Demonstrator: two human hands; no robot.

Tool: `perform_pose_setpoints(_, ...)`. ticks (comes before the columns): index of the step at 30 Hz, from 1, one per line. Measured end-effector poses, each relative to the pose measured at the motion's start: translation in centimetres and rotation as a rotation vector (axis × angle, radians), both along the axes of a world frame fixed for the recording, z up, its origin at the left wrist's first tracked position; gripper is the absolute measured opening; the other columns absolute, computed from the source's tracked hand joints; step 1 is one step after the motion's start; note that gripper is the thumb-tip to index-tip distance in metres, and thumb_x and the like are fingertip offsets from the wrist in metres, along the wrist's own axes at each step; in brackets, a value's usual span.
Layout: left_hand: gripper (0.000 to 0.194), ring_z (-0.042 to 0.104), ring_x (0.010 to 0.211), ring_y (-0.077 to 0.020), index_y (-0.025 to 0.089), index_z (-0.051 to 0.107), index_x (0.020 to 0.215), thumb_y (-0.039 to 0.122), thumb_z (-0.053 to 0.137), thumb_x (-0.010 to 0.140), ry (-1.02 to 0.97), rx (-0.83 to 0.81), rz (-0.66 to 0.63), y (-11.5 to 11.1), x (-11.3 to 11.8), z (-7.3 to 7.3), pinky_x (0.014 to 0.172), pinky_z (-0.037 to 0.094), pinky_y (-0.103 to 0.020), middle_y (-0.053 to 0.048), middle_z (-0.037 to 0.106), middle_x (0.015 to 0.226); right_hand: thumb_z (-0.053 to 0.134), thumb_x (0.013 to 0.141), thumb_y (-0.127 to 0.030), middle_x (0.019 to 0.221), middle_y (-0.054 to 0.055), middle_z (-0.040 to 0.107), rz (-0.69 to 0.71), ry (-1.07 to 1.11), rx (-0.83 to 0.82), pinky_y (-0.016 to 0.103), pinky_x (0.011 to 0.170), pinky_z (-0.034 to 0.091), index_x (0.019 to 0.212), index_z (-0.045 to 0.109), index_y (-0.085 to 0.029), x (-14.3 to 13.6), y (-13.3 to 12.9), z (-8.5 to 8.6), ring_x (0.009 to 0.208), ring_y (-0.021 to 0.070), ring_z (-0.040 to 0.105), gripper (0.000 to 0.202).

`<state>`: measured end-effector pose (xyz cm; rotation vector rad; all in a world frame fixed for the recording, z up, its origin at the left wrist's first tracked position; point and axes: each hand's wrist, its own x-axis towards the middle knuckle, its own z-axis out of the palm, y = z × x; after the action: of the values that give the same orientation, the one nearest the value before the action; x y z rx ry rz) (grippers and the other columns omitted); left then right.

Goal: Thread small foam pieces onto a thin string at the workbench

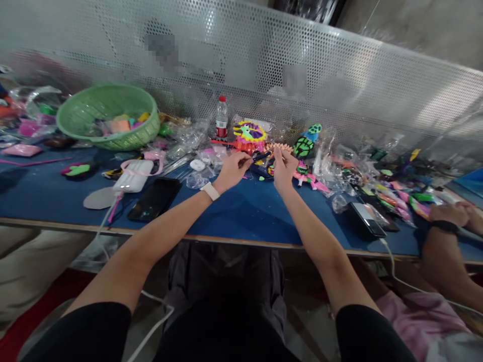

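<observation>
My left hand point(234, 171), with a pale band on its wrist, is closed in a pinch at the end of a small dark blue piece point(261, 157). Across from it my right hand point(285, 168) is closed too, thumb against fingers; what lies in its grip is hidden. Just beyond the hands sit a yellow and purple frilled figure point(251, 131) and a peach-coloured bumpy strip point(279, 148). A green and black patterned piece point(305, 146) stands right of them. Beside my right hand lies a pink figure point(307, 178).
A green basket point(151, 128) of colourful packets stands back left, and a red-capped bottle point(222, 118) behind my hands. A black phone point(154, 198) and white power bank point(134, 176) lie left. Another phone point(368, 220) and a co-worker's hands point(455, 213) are at right.
</observation>
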<state>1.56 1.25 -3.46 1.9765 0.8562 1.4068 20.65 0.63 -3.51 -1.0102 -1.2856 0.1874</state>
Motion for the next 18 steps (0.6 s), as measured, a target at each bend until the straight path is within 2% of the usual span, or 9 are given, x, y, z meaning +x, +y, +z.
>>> perform_pose_setpoints(2,0.021,0.064,0.075,-0.0177,0.02,0.072,0.082,0.027,0.074,0.101,-0.021,-0.092,-0.103,-0.3,0.3,0.1,0.079,0.052,-0.032,-0.004,0.071,0.08,0.046,0.102,-0.087,0.062,0.0,0.045,-0.012,-0.033,0.037,0.033,0.061,0.042,0.067,0.06,-0.026,0.0,-0.4,0.3,0.062,0.0163,0.047,0.072)
perform_pose_setpoints(6,0.028,0.067,0.074,-0.0161,0.021,0.069,0.085,0.04,0.075,0.105,-0.234,-0.379,-0.449,-1.1,0.7,0.7,0.074,0.056,-0.031,-0.004,0.069,0.083,0.054,0.099,-0.086,0.064,0.0,0.043,-0.009,-0.088,0.12,0.034,0.067,0.044,0.059,0.048,-0.025,0.5,-1.2,0.9,0.067,0.0168,0.046,0.074)
perform_pose_setpoints(8,0.031,0.065,0.071,-0.0149,0.022,0.067,0.086,0.045,0.073,0.106,-0.329,-0.465,-0.52,-0.9,0.4,0.9,0.072,0.057,-0.032,-0.003,0.067,0.084,0.055,0.099,-0.086,0.065,0.0,0.04,-0.01,-0.116,0.11,0.034,0.068,0.044,0.058,0.045,-0.025,0.7,-1.3,1.0,0.069,0.0175,0.045,0.074)
perform_pose_setpoints(9,0.032,0.064,0.068,-0.0147,0.022,0.066,0.086,0.046,0.072,0.107,-0.346,-0.479,-0.513,-0.6,0.1,1.0,0.072,0.057,-0.032,-0.002,0.065,0.082,0.054,0.1,-0.086,0.065,0.0,0.039,-0.016,-0.128,0.102,0.034,0.068,0.043,0.058,0.044,-0.026,0.8,-1.3,1.1,0.069,0.0178,0.044,0.074)
perform_pose_setpoints(11,0.035,0.062,0.066,-0.0153,0.022,0.066,0.083,0.046,0.071,0.108,-0.305,-0.437,-0.42,0.4,-0.5,0.9,0.071,0.056,-0.033,-0.002,0.062,0.075,0.051,0.1,-0.086,0.065,0.0,0.036,-0.032,-0.152,0.101,0.034,0.067,0.041,0.059,0.043,-0.026,0.7,-1.4,1.2,0.068,0.018,0.043,0.073)
perform_pose_setpoints(13,0.031,0.063,0.069,-0.0167,0.021,0.069,0.083,0.042,0.073,0.106,-0.181,-0.267,-0.207,1.3,-1.1,0.8,0.076,0.056,-0.034,-0.003,0.065,0.074,0.05,0.101,-0.085,0.064,-0.001,0.035,-0.043,-0.175,0.109,0.034,0.066,0.039,0.059,0.04,-0.026,0.3,-1.6,1.2,0.066,0.0175,0.04,0.073)
perform_pose_setpoints(15,0.019,0.069,0.082,-0.0201,0.02,0.074,0.096,0.037,0.078,0.102,-0.082,-0.031,0.018,1.5,-1.3,0.6,0.088,0.058,-0.037,-0.007,0.074,0.09,0.05,0.102,-0.083,0.063,-0.001,0.036,-0.038,-0.186,0.111,0.034,0.064,0.038,0.059,0.039,-0.026,-0.4,-1.9,1.1,0.064,0.0167,0.039,0.073)
perform_pose_setpoints(16,0.017,0.071,0.092,-0.0225,0.02,0.075,0.106,0.036,0.078,0.101,-0.042,0.079,0.087,1.3,-1.3,0.5,0.096,0.057,-0.04,-0.009,0.077,0.102,0.051,0.103,-0.082,0.062,-0.001,0.037,-0.029,-0.183,0.109,0.034,0.064,0.037,0.058,0.04,-0.026,-0.8,-2.1,1.1,0.063,0.0165,0.039,0.072)
perform_pose_setpoints(18,0.024,0.071,0.115,-0.0278,0.021,0.074,0.123,0.034,0.075,0.103,0.041,0.248,0.129,0.3,-1.0,0.4,0.111,0.053,-0.046,-0.013,0.076,0.124,0.052,0.104,-0.079,0.063,0.0,0.042,0.0,-0.169,0.092,0.034,0.064,0.039,0.059,0.046,-0.026,-1.5,-2.6,0.9,0.064,0.0167,0.042,0.07)
